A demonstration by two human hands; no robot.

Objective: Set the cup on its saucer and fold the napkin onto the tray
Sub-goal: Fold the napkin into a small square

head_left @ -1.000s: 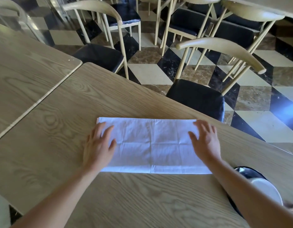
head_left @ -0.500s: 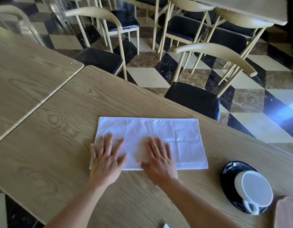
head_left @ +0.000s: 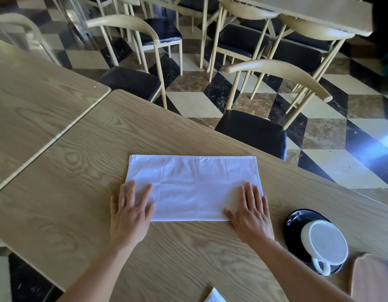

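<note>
A white napkin (head_left: 193,186) lies folded into a wide rectangle on the wooden table (head_left: 84,192). My left hand (head_left: 130,211) rests flat, fingers spread, on the napkin's near left corner. My right hand (head_left: 252,214) lies flat on its near right corner. A white cup (head_left: 326,243) sits on a black saucer (head_left: 297,223) to the right of the napkin, handle toward me. At the lower right edge a wooden tray corner (head_left: 371,277) shows.
A second table (head_left: 25,101) abuts on the left. Chairs with black seats (head_left: 254,131) stand along the far edge over a checkered floor. A bit of white cloth or paper (head_left: 213,297) peeks in at the bottom edge.
Both hands slid from the napkin's side edges to its near edge; the right hand then moved from the middle out to the right corner. The view shifted, revealing the cup and saucer.
</note>
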